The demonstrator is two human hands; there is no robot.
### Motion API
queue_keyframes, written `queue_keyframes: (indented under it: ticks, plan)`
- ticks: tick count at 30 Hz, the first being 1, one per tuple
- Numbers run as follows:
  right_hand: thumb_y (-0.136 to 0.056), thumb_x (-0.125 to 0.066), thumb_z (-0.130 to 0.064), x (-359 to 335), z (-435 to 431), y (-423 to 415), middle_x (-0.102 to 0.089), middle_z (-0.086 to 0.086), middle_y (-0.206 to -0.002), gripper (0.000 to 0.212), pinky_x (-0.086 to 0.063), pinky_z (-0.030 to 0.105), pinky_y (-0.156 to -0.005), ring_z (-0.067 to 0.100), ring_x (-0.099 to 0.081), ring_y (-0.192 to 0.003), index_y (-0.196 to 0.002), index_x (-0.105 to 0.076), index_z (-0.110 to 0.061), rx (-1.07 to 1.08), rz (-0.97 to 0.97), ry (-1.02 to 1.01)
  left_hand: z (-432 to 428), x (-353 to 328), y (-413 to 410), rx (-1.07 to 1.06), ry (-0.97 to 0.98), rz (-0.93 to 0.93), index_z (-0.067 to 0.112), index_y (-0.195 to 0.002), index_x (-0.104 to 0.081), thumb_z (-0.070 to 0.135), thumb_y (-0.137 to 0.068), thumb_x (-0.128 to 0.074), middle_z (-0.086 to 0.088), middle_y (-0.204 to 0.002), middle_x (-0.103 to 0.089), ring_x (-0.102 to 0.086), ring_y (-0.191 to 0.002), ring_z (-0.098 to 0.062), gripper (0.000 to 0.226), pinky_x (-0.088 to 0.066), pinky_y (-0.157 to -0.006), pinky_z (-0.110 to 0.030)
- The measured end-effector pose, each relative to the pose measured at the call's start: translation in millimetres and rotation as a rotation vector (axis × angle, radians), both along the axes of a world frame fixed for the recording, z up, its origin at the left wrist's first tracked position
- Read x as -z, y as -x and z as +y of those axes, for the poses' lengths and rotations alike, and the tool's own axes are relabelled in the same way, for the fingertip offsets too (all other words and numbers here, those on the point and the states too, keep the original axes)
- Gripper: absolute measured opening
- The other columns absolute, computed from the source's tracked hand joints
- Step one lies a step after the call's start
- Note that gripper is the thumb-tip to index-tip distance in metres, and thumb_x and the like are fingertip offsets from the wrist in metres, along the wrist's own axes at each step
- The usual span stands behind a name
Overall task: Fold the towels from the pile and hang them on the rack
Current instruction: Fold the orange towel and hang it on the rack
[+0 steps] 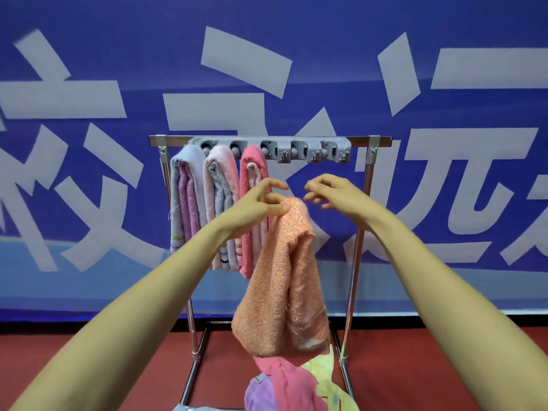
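Towels hang three abreast on the left half of the rack (pixel 367 179): a lavender towel (pixel 186 200) farthest left, a pale pink towel (pixel 221 203) touching it, then a hot pink towel (pixel 252 185). Each is folded lengthwise and hangs from the grey hook bar (pixel 314 149) fixed under the top rail. In front of the hot pink one, the left hand (pixel 261 203) pinches the top of an orange towel (pixel 284 277) between thumb and fingers. This towel droops in a loose, half-folded bunch in front of the rack's middle. Below its hem, at the lower edge of view, lies the pile (pixel 284 381) of pink, purple and yellow cloth. Just right of the orange towel's top, the right hand (pixel 329 192) hovers with its fingers spread and loosely bent, gripping nothing. Behind everything stretches a blue banner (pixel 444 25) with large white characters, above a red floor (pixel 89 351).
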State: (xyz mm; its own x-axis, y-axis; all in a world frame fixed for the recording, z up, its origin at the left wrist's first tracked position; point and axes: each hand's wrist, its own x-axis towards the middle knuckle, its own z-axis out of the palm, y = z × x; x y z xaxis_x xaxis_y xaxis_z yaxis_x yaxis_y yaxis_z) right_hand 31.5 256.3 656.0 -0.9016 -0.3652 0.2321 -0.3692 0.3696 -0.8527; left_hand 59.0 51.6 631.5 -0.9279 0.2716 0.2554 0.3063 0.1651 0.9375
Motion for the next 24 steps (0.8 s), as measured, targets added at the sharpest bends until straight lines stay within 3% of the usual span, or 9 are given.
queue_keyframes:
  ticks: [2,4,9,14,19,24]
  plan:
    - [-0.098,-0.049,-0.034,-0.7,6.3,13.5,-0.068,0.002,-0.112,0.030,-0.049,0.028,-0.093,0.015,-0.063,-0.106,-0.120,-0.058,-0.014,-0.138,-0.081,-0.005,3.8,-14.4,7.7,0.085,0.000,0.016,0.014,-0.122,-0.047,-0.001,-0.088,-0.061,-0.006,-0.097,-0.063,-0.058,-0.094,-0.019,0.039,-0.044,-0.095,-0.033]
    - [-0.099,-0.049,-0.030,-0.6,9.9,24.5,-0.067,0.004,-0.111,0.032,-0.050,0.028,-0.091,0.014,-0.064,-0.101,-0.122,-0.058,-0.010,-0.242,-0.154,0.015,6.5,-25.5,19.5,0.125,-0.018,0.029,0.015,-0.121,-0.048,-0.001,-0.087,-0.062,-0.010,-0.101,-0.064,-0.058,-0.099,-0.022,0.040,-0.043,-0.099,-0.034]
    - [-0.093,-0.057,-0.023,-9.8,26.8,53.1,-0.069,0.005,-0.108,0.029,-0.049,0.033,-0.094,0.018,-0.064,-0.100,-0.118,-0.061,-0.011,-0.312,-0.154,0.133,11.8,-39.3,49.5,0.084,0.034,0.044,0.013,-0.117,-0.048,-0.005,-0.087,-0.061,-0.006,-0.094,-0.064,-0.062,-0.088,-0.012,0.038,-0.047,-0.089,-0.024]
    - [-0.086,-0.063,-0.028,-16.5,33.1,70.9,-0.068,0.003,-0.104,0.038,-0.046,0.033,-0.092,0.014,-0.062,-0.095,-0.121,-0.059,-0.013,-0.344,-0.145,0.005,19.3,-37.8,73.7,0.079,0.055,0.020,0.013,-0.109,-0.048,-0.004,-0.084,-0.065,-0.005,-0.088,-0.067,-0.063,-0.084,-0.014,0.035,-0.045,-0.092,-0.026]
    - [-0.076,-0.073,-0.027,-21.0,39.5,78.9,-0.065,0.015,-0.097,0.048,-0.038,0.042,-0.085,0.026,-0.054,-0.089,-0.116,-0.057,-0.007,-0.326,-0.116,-0.066,26.0,-16.0,85.1,0.043,-0.036,-0.014,0.008,-0.105,-0.047,-0.007,-0.080,-0.069,-0.001,-0.079,-0.071,-0.066,-0.078,-0.013,0.036,-0.051,-0.080,-0.022]
    - [-0.086,-0.067,-0.012,-22.6,42.6,75.4,-0.070,0.012,-0.104,0.031,-0.050,0.032,-0.089,0.019,-0.065,-0.094,-0.116,-0.060,-0.009,-0.386,-0.093,-0.218,33.6,9.1,78.1,0.107,-0.084,-0.116,0.006,-0.100,-0.058,0.012,-0.094,-0.057,0.001,-0.078,-0.070,-0.065,-0.073,-0.010,0.009,-0.049,-0.082,-0.027]
